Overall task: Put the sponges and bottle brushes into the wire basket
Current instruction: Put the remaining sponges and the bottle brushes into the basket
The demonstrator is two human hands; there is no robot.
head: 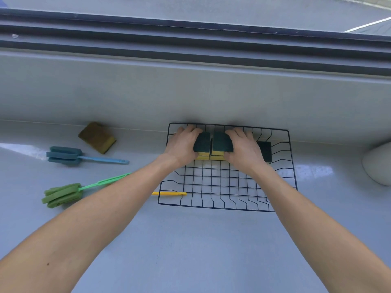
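Note:
A black wire basket (293, 166) sits on the grey counter against the back wall. Inside its far half, my left hand (183, 145) grips a green-and-yellow sponge (202, 143), and my right hand (243, 148) grips a second one (222, 142) pressed beside it. A third sponge (265, 151) lies in the basket to the right of my right hand. Outside, to the left, lie a worn brown-topped sponge (97, 137), a blue bottle brush (65, 155) and a green bottle brush (63, 194). A yellow handle (169, 193) shows past my left forearm; its head is hidden.
A white rounded object (377, 163) stands at the counter's right edge. A grey wall and a dark window frame (190, 45) rise behind the basket.

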